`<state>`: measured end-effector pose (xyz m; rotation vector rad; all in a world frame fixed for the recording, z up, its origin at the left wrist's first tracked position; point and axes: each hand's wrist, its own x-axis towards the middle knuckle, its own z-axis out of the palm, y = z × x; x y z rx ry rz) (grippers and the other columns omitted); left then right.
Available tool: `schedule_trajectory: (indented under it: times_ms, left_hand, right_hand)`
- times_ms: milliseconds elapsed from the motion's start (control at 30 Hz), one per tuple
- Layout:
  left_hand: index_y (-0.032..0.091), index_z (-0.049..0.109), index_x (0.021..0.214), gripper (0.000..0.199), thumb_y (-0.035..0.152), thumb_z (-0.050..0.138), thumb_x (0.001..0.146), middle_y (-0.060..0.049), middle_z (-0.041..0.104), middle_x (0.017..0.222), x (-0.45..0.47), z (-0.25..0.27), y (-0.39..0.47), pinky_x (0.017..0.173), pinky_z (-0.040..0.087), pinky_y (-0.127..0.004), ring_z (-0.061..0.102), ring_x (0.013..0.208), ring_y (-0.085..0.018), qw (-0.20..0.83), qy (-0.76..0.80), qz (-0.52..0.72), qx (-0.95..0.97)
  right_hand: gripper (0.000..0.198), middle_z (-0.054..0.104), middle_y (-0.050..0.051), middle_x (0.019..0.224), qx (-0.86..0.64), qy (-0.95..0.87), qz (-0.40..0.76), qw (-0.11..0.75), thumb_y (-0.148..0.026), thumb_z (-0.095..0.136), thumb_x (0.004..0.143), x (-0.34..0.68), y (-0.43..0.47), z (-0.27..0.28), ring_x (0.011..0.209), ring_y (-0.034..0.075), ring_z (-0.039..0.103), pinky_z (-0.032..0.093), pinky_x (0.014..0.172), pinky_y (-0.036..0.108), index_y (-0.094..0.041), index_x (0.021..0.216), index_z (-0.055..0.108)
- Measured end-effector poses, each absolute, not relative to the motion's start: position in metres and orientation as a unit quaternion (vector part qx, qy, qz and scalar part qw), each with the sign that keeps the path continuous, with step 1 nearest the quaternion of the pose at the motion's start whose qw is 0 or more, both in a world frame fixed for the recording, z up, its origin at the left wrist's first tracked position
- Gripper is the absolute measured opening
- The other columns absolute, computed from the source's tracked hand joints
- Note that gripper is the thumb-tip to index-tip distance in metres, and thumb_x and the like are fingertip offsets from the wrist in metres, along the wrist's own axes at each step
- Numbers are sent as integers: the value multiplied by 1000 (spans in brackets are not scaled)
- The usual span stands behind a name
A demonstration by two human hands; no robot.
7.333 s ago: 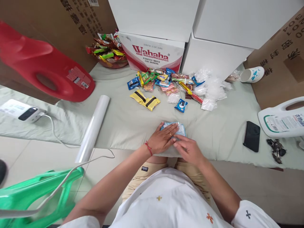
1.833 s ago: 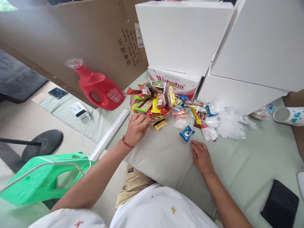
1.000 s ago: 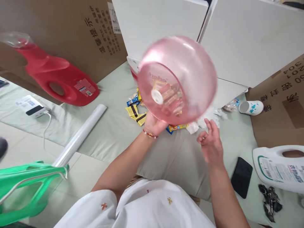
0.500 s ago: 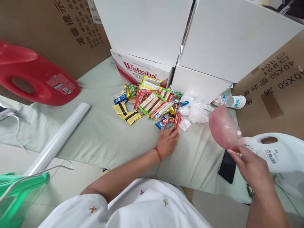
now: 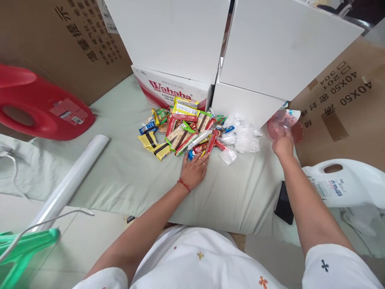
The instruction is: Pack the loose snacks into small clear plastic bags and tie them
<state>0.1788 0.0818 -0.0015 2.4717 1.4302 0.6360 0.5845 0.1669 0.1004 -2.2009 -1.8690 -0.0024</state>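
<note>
My left hand (image 5: 195, 170), with a red string at the wrist, lies palm down on the cloth. Its outstretched fingers touch the near edge of a heap of wrapped snack bars (image 5: 183, 136) in red, green, yellow and blue packets. Over to the right, my right hand (image 5: 283, 145) has its fingers closed at a pink, see-through rounded thing (image 5: 273, 127), whose exact kind I cannot make out. This pink thing is by the cardboard box, right beside a white paper cup (image 5: 292, 115) with a blue pattern. Crumpled clear plastic bags (image 5: 243, 134) lie between the hands.
White boxes (image 5: 252, 44) and a Wahaha carton (image 5: 177, 90) stand behind the heap. Cardboard boxes (image 5: 337, 108) flank both sides. A red jug (image 5: 60, 112) and a white roll (image 5: 72, 180) are at left. At right lie a white jug (image 5: 345, 184) and a black phone (image 5: 284, 204).
My right hand has carried the pink thing away from me to the cup beside the cardboard. My left hand stays at the heap's near edge, and the view has shifted slightly.
</note>
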Motion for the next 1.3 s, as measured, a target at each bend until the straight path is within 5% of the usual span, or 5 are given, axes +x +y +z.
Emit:
schedule_trajectory:
  times_ms: [233,433,667,967,1300]
  left_hand:
    - [31,70,125,36,23,48,98,-3,51,157,173,-2,85,121,8,-71,42,147,-31,126,469,223,845]
    - [28,75,107,19,31,61,94,-6,60,148,166,3,74,117,30,-58,44,142,-32,178,413,411,793]
    - [23,33,156,99,54,82,76,-19,44,155,194,-1,47,87,55,-37,58,123,-30,545,358,479,588]
    - [16,71,81,28,39,84,71,-2,68,77,174,-4,69,72,46,-28,60,73,-15,669,305,473,485]
    - [16,72,102,67,79,54,85,-13,73,105,186,6,58,82,51,-36,66,94,-23,819,256,315,404]
  right_hand:
    - [24,47,5,157,-461,-881,70,81,-19,67,88,482,124,76,121,29,54,48,102,48,-25,110,75]
    - [23,68,6,98,-578,-720,155,352,-37,57,98,431,70,56,86,20,62,51,81,35,-22,92,73]
    - [29,50,-5,64,-568,-504,447,473,-53,68,90,368,2,58,54,10,40,34,52,23,-23,89,66]
    - [47,42,-10,59,-599,-261,479,586,-53,90,64,398,-3,68,44,4,22,16,39,18,-22,80,59]
    - [35,52,-3,73,-546,-359,550,519,-53,83,76,387,-2,72,60,10,41,35,54,22,-23,83,66]
